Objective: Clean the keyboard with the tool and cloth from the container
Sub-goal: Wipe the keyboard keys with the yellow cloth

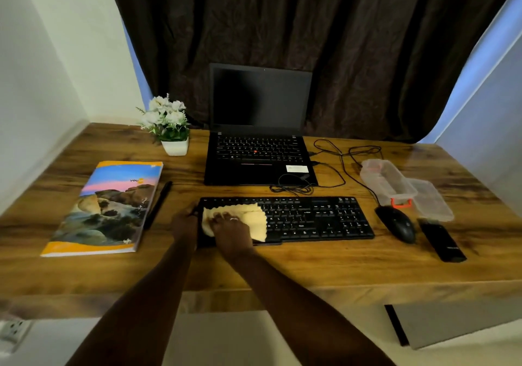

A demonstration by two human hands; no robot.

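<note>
A black keyboard (316,218) lies on the wooden desk (282,269) in front of me. A yellow cloth (252,218) is spread over its left part. My right hand (230,231) presses flat on the cloth, fingers on top of it. My left hand (185,224) grips the keyboard's left edge. A clear plastic container (387,180) with an orange clip stands open to the right, its lid (432,203) beside it. A black tool-like object (440,241) lies at the far right.
An open laptop (258,156) sits behind the keyboard, cables (336,167) trailing to a black mouse (397,223). A colourful book (110,207) and a black pen (158,204) lie at left. A white flower pot (171,128) stands at the back left.
</note>
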